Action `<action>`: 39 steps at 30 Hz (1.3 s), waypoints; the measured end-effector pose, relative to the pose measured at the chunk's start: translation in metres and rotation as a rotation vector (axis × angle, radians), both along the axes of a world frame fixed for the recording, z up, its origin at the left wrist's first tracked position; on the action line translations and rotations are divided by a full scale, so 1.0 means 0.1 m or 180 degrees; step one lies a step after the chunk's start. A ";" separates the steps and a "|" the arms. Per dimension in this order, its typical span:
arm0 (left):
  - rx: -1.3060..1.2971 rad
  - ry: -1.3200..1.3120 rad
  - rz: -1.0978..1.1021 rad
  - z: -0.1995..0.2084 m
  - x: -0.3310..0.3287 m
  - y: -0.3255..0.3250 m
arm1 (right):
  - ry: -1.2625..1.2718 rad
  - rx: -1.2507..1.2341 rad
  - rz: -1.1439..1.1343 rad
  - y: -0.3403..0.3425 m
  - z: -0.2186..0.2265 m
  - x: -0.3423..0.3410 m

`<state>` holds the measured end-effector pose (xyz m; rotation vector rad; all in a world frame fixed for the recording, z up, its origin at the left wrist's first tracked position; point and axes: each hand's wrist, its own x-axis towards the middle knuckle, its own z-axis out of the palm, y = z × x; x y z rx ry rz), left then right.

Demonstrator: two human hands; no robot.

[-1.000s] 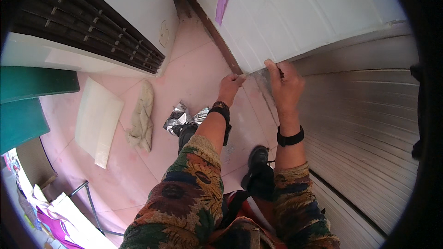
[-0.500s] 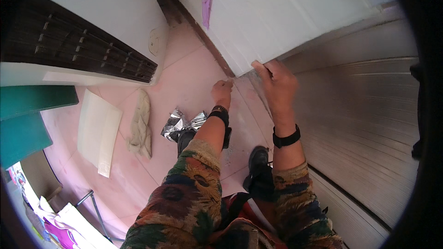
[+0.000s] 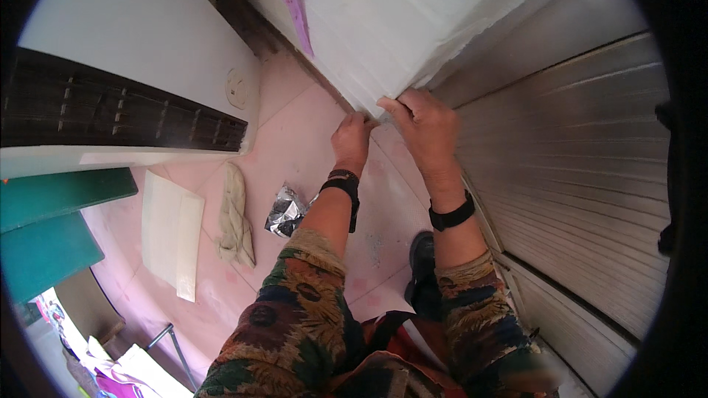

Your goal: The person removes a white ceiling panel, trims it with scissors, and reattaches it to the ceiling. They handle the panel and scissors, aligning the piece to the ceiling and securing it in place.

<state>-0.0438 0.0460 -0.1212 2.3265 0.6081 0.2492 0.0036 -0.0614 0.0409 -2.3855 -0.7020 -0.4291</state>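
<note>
While the person looks down from above, both hands are at the lower corner of a large white sheet, which reaches from 12 to 1 o'clock, if the middle of the view is the clock's centre. The right hand, at 2 o'clock, has its fingers clamped on the sheet's edge, the thumb on the near side. The left hand, at 12 o'clock, has its fingers bent at the corner itself; whether they grip it, I cannot tell. A purple strip runs along the sheet at 11 o'clock. At 3 o'clock stands a grey ribbed panel. On the pink floor, toward 8 o'clock, there are silver foil near the left forearm, then a beige cloth, and farther out a pale flat piece. A green box is at 9 o'clock.
</note>
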 end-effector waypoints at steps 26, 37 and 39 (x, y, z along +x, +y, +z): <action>-0.0733 0.0054 0.0371 -0.40 -0.26 0.12 | 0.1632 0.1215 -0.0456 -0.18 -1.86 -0.23; -0.1044 0.0106 0.0522 -0.54 -0.28 0.20 | 0.1473 0.0476 -0.0859 0.11 -1.72 -0.31; -0.1055 0.0123 0.0536 -0.53 -0.28 0.21 | 0.1292 0.0368 -0.0858 0.14 -1.73 -0.31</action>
